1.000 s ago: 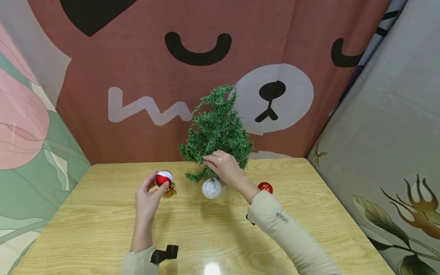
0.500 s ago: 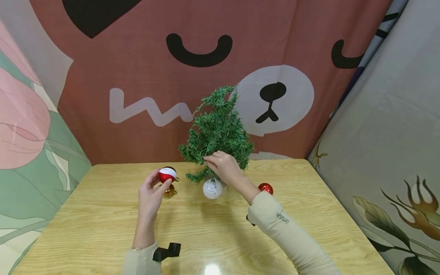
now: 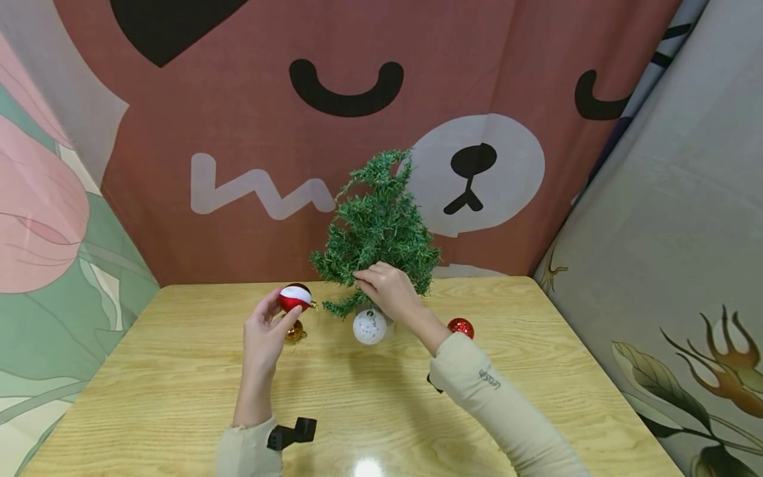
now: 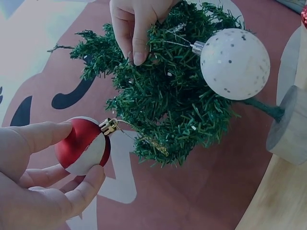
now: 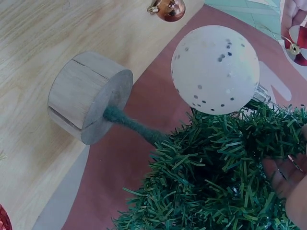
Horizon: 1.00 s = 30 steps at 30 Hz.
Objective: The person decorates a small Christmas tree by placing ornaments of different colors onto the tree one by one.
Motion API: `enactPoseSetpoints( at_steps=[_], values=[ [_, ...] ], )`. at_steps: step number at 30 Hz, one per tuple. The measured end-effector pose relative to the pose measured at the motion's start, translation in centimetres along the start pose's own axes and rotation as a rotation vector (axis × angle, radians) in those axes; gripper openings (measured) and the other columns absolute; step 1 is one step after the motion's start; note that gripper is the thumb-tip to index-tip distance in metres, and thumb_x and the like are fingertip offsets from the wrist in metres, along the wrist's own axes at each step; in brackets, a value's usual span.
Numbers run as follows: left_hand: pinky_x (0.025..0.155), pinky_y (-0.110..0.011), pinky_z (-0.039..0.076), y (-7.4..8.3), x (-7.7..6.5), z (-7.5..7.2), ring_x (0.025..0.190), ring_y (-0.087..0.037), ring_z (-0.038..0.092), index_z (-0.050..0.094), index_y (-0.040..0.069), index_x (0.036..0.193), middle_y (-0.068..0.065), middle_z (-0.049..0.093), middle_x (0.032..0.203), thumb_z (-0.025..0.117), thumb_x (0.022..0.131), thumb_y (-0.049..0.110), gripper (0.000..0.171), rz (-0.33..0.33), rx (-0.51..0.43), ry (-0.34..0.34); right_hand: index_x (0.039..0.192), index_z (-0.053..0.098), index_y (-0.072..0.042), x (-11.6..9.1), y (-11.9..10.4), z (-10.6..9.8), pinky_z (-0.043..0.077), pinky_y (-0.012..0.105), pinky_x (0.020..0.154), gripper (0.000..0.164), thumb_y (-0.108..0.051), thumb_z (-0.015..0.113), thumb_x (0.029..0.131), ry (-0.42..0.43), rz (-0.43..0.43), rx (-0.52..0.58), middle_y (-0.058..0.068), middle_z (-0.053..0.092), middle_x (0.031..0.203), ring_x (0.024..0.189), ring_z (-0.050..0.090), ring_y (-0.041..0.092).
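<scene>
- Red-and-white bauble [image 3: 295, 297], left of centre, sits in the left hand's [image 3: 264, 331] grip; its loop [image 4: 159, 147] should lead.
- Right hand [image 3: 386, 288], mid-frame, pinches a branch [image 3: 335, 266]; best held steady.

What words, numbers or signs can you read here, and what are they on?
Nothing can be read for sure.
Right sleeve: small dark script, too small and blurred to read.
Pale zigzag on the backdrop: a squiggle, not clear letters.
Red and white bauble and spotted white bauble: no writing shows.
</scene>
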State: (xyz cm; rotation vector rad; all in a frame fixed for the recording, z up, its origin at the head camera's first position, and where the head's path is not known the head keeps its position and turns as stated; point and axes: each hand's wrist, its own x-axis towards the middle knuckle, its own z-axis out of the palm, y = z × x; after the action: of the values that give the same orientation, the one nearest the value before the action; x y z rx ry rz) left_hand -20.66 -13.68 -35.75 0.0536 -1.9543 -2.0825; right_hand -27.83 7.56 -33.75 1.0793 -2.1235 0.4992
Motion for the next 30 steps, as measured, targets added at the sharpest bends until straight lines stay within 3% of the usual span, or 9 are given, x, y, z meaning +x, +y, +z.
enactPoseSetpoints(
  at_steps=[14,21,30],
  values=[
    [0.08,-0.012,0.042,0.6,0.1,0.6,0.109,-0.019,0.043,0.035,-0.002,0.135,-0.017,0.042,0.128,0.054,0.086,-0.004,0.052,0.042,-0.007,-0.065,0.094,0.07,-0.004,0.0,-0.1,0.0,0.048,0.021,0.06,0.014,-0.007,0.065,0.081,-0.013,0.034,0.003,0.004,0.067,0.082,0.072,0.057,0.013],
    [0.082,-0.013,0.04,1.0,0.2,1.1,0.114,-0.023,0.041,0.033,-0.005,0.134,-0.021,0.04,0.13,0.051,0.086,-0.008,0.051,0.058,-0.026,-0.082,0.093,0.07,-0.005,0.0,-0.2,-0.1,0.042,0.024,0.059,0.014,-0.007,0.066,0.08,0.015,0.01,-0.015,0.004,0.067,0.081,0.07,0.055,0.014],
    [0.089,-0.021,0.04,1.3,0.4,1.6,0.118,-0.023,0.038,0.034,-0.004,0.134,-0.018,0.04,0.13,0.048,0.087,-0.009,0.049,0.044,-0.008,-0.104,0.097,0.068,-0.004,-0.1,-0.3,-0.1,0.039,0.026,0.057,0.017,-0.009,0.066,0.08,0.047,0.032,0.002,0.002,0.065,0.077,0.065,0.052,0.013]
  ],
)
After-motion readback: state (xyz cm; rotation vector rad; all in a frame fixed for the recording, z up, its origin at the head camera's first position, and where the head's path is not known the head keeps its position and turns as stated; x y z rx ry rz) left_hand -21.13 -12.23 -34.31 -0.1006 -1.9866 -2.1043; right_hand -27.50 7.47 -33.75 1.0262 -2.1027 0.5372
